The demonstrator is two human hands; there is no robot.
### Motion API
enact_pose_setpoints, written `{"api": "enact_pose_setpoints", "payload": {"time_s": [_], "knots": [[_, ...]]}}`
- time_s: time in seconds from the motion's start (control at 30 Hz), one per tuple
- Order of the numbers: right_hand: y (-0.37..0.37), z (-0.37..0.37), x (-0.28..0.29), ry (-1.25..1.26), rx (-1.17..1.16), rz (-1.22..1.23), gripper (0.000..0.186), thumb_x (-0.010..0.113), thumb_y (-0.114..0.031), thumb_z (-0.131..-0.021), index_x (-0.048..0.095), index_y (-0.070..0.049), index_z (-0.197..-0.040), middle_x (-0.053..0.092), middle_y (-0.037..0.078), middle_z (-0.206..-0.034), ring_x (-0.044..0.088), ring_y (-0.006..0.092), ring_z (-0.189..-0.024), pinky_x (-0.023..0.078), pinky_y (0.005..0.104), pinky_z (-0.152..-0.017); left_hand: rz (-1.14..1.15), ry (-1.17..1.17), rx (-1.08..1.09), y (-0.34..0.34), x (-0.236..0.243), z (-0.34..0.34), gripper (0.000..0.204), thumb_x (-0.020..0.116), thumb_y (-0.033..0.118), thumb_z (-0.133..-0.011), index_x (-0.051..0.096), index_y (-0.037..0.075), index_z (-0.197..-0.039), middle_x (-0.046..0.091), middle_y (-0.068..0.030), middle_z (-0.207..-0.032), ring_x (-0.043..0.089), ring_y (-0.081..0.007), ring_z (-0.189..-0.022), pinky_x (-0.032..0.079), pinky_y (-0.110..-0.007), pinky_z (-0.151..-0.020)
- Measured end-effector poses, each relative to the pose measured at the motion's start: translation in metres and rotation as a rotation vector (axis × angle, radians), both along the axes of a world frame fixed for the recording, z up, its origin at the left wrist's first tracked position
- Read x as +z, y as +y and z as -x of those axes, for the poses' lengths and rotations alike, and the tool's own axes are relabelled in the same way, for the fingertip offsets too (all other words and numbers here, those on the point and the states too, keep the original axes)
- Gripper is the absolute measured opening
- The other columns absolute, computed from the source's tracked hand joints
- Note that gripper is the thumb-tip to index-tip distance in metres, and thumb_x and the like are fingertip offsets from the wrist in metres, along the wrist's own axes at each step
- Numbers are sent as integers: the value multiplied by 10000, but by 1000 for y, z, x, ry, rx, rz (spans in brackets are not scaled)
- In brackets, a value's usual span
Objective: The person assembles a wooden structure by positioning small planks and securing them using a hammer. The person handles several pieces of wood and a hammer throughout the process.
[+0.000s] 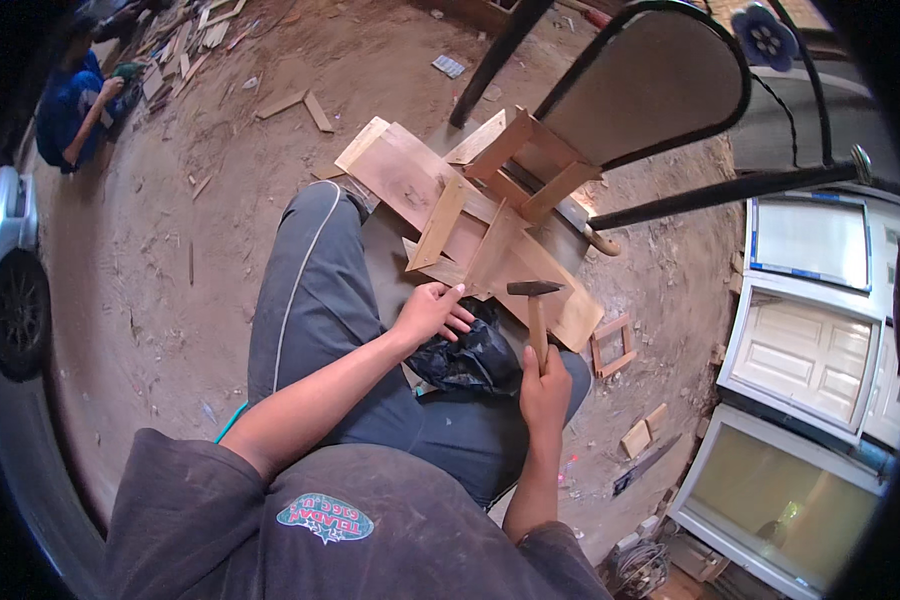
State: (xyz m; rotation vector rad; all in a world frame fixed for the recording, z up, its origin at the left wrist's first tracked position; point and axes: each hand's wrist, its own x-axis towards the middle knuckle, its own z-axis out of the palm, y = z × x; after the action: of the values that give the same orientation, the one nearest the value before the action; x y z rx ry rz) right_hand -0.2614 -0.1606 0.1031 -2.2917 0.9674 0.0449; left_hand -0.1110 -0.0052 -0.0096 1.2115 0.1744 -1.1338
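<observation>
My right hand [544, 385] grips the upright wooden handle of a hammer [533, 291], whose dark head sits over a long pale board [560, 305]. My left hand [435, 312] has its fingers apart, fingertips at the lower edge of a small wooden frame [437, 225] lying on boards. I cannot make out anything small between those fingers. Beneath that hand is a crumpled black plastic bag [465, 355], between my legs. A second wooden frame [560, 190] rests at the far end of the boards, against a black-legged chair [642, 85].
A person in blue [70, 120] holds a green tool at upper left, near scrap wood. A car wheel [18, 315] is at left. White framed panels [800, 355] line the right, with a small frame [612, 345] and wood offcuts [640, 432] on the dirt floor.
</observation>
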Motion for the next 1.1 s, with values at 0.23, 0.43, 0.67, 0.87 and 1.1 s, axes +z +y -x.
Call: {"api": "enact_pose_setpoints", "payload": {"time_s": [0.23, 0.43, 0.67, 0.87, 1.1], "knots": [[-1, 17, 0, 23, 4, 30, 392, 598, -368, -1036, 566, -2, -900, 641, 289, -766, 625, 542, -788, 450, 580, -651, -283, -309, -191, 16, 25, -9, 517, 493, 419, -1092, 660, -70, -1080, 754, -181, -835, 731, -181, -674, 550, -318, -527], [-7, 38, 1, -27, -21, 27, 384, 594, -372, -1036, 570, -10, -910, 648, 290, -787, 624, 542, -795, 452, 591, -661, -356, -1415, -52, 6, 68, -33, 266, 580, 239, -1017, 703, 3, -1022, 712, -134, -868, 682, -336, -826, 542, -428, -767], [-14, 41, 6, -18, 40, 98, 336, 622, -340, -1017, 575, -22, -921, 653, 261, -771, 640, 511, -784, 473, 581, -671, -182, -2059, -256, -91, 28, -109, 325, 601, 198, -961, 649, 59, -1250, 608, -149, -1370, 472, -347, -1397, 372, -478, -1149], [-24, 30, 14, -34, 225, 123, 243, 667, -257, -982, 581, -37, -927, 667, 228, -803, 670, 456, -785, 510, 529, -655, 186, -2069, -879, -112, 9, -138, 371, 591, 260, -957, 649, 32, -1244, 607, -168, -1376, 482, -362, -1391, 356, -491, -1180], [-27, -3, -1, -83, 390, 103, 190, 683, -195, -959, 574, -40, -984, 678, 217, -841, 683, 436, -778, 534, 517, -658, 385, -2040, -817, -129, -1, -132, 324, 571, 258, -964, 669, 34, -1176, 634, -169, -1317, 554, -333, -1307, 410, -481, -1134]]}}
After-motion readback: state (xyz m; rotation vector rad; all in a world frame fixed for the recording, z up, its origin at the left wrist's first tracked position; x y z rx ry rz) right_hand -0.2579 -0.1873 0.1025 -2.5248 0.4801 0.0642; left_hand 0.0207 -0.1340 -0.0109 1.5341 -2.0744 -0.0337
